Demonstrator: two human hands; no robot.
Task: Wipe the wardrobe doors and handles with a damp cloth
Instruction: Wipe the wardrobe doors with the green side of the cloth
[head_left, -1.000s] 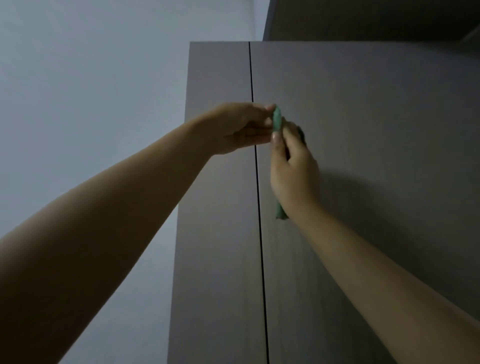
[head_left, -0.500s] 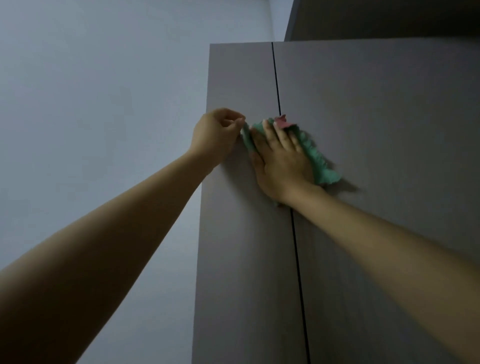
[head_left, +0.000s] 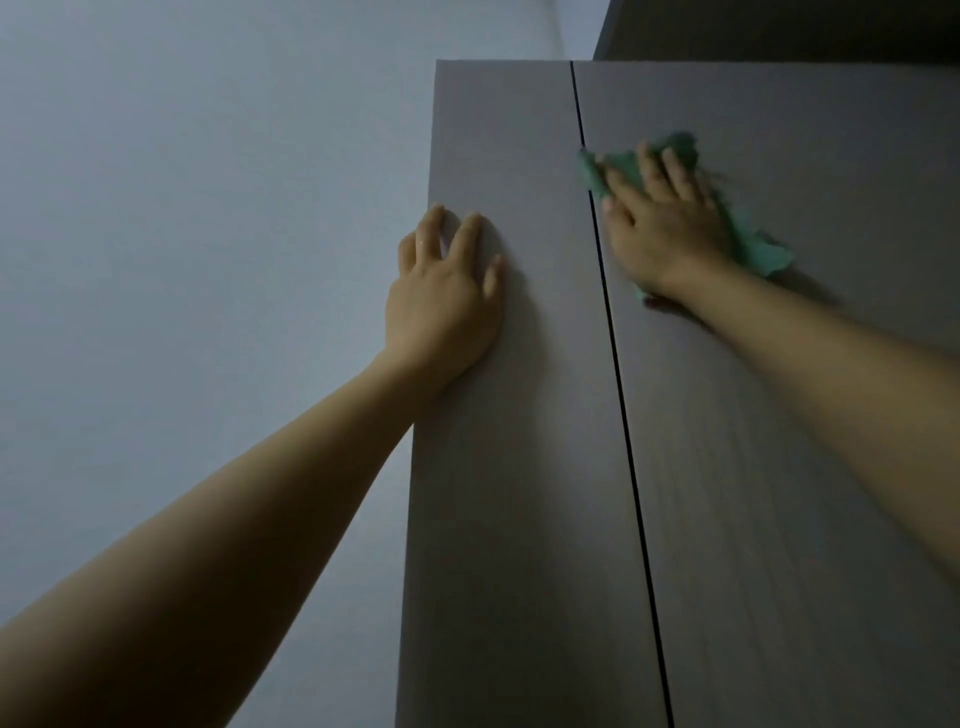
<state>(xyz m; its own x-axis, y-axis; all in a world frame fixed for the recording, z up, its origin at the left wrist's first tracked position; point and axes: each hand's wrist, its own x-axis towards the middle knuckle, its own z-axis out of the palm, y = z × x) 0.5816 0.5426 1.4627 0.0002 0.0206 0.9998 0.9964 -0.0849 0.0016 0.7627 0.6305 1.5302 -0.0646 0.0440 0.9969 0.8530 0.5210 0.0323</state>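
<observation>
Grey matte wardrobe doors (head_left: 519, 467) beside pale wall (head_left: 208, 208); right hand (head_left: 665, 228) presses green cloth (head_left: 758, 249) flat, left hand (head_left: 447, 306) lies spread.

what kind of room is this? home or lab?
Most likely a home room, perhaps a bedroom: a tall grey wardrobe with two flat doors split by a narrow seam stands against a plain painted wall. A right hand presses a green cloth flat to one door.

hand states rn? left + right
Left hand: open, flat on the left wardrobe door, holding nothing.
Right hand: open, fingers straight, pressing the green cloth against the right wardrobe door.
</observation>
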